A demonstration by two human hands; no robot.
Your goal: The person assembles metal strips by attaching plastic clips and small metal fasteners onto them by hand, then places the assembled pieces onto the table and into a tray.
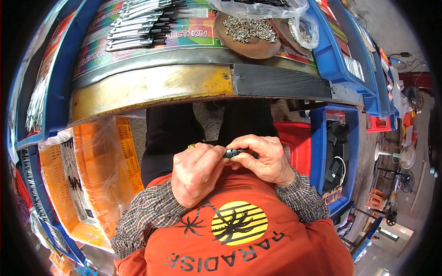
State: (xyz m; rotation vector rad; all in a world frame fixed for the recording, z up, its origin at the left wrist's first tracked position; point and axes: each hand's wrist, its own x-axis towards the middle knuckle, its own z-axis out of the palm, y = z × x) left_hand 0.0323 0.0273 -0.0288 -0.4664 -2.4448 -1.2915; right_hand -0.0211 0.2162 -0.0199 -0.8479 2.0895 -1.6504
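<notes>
In front of my chest I hold a small dark cylindrical piece (pixel 231 153) with light spots on its side, pinched between both hands. My left hand (pixel 197 170) grips its left end with thumb and fingers closed. At its right end, my right hand (pixel 263 158) pinches with the thumb and bent forefinger. The fingers cover both ends, so the full length of the piece is hidden. Beyond the hands, on the table, lies a row of slim silver-and-black pieces (pixel 138 27). A round brown dish (pixel 225 39) there holds many small metal parts (pixel 248 30).
The table's yellow-and-black front edge (pixel 156 85) runs across beyond my knees. Blue bins flank it, one at left (pixel 55 92) and one at right (pixel 338 64). An orange crate (pixel 129 152) lined with clear plastic stands low left; a blue crate (pixel 317 152) stands low right beside a red stool (pixel 294 142).
</notes>
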